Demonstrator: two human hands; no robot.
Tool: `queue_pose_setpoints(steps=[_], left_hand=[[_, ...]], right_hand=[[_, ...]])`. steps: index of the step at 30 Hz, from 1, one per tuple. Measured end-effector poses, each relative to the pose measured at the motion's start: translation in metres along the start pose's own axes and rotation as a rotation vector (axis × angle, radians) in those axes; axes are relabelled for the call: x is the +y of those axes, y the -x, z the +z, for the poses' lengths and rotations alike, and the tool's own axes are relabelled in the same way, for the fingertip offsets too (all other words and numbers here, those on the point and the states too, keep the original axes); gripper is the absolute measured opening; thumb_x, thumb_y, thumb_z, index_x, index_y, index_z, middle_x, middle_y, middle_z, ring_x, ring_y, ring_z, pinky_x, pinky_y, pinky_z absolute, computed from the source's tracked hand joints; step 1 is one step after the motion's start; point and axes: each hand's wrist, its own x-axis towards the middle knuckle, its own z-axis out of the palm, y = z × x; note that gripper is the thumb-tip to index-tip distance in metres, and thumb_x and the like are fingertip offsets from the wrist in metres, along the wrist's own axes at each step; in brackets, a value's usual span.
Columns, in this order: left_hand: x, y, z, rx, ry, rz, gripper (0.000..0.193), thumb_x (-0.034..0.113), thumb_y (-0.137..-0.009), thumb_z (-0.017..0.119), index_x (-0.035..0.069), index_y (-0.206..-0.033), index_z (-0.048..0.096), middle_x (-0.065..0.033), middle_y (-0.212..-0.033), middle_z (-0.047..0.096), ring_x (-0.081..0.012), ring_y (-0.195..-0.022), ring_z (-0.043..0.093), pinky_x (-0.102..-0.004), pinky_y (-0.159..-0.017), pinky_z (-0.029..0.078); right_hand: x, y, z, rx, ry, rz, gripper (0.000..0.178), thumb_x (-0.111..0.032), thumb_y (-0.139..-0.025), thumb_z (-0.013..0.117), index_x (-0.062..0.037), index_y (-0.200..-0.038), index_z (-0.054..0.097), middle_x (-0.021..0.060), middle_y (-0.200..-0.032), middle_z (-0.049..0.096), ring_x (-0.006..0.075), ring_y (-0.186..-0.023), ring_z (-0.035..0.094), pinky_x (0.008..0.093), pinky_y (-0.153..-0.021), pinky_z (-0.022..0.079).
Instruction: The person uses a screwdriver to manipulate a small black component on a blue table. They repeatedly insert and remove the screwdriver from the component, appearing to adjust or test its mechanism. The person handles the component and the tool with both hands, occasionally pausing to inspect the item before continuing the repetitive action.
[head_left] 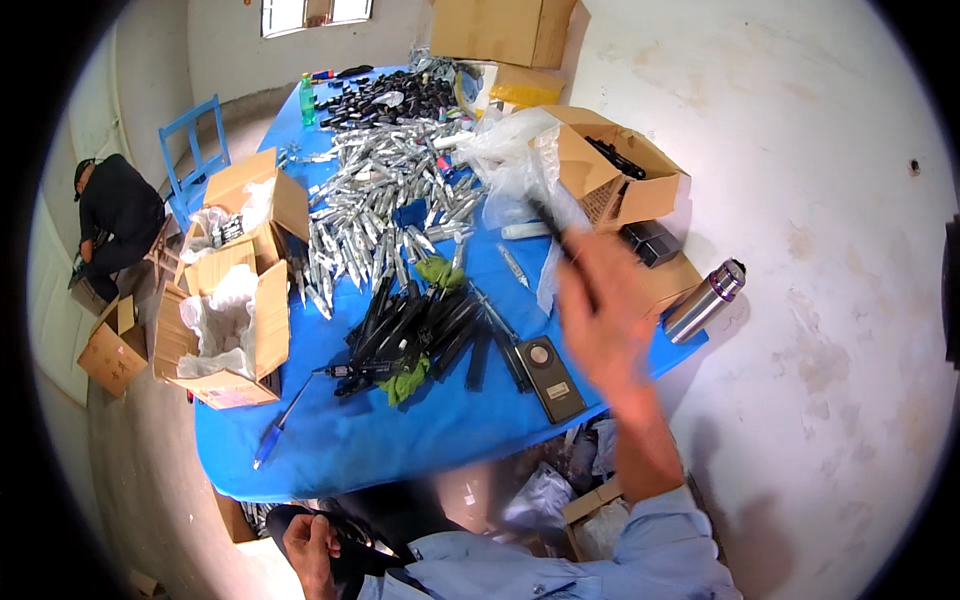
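Note:
My right hand (605, 305) is raised over the right side of the table, blurred by motion. It grips a slender black stick-like piece (552, 222), whose exact kind I cannot make out. Down by my lap, my left hand (312, 550) has its fingers curled; whatever they may hold is hidden. Below the raised hand lies a dark rectangular device (550, 380) with a round disc. Left of it spreads a heap of black tubes (410, 325) with green cloths (405, 382) among them. A blue-handled screwdriver (270, 440) rests near the front left.
Many silvery clear tubes (375, 190) cover the blue table (330, 450), with black parts (390, 100) beyond. An open carton (230, 345) stands left, another (640, 205) right beside a steel thermos (705, 300). A person (120, 215) sits bent over near a blue chair (195, 150).

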Motion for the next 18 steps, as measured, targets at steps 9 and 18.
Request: queue_pose_setpoints(steps=[9,18], left_hand=[[0.021,-0.006,0.025,-0.04,0.079,0.066,0.024,0.018,-0.102,0.071,0.003,-0.086,0.061,-0.0059,-0.068,0.063,-0.0099,-0.049,0.056,-0.0232,-0.043,0.045],[0.025,-0.009,0.023,-0.107,-0.026,0.041,0.024,0.017,-0.103,0.071,0.003,-0.086,0.063,-0.0046,-0.065,0.063,-0.0096,-0.049,0.057,-0.0226,-0.043,0.045]], right_hand=[[0.215,-0.045,0.027,-0.077,0.274,0.354,0.044,-0.031,-0.096,0.07,-0.0016,-0.128,0.067,0.0249,-0.126,0.068,0.0431,-0.119,0.063,0.051,-0.102,0.051],[0.023,0.171,0.037,-0.438,-0.211,0.584,0.031,-0.016,-0.094,0.073,-0.0004,-0.121,0.072,0.0195,-0.129,0.07,0.038,-0.12,0.068,0.045,-0.103,0.054]])
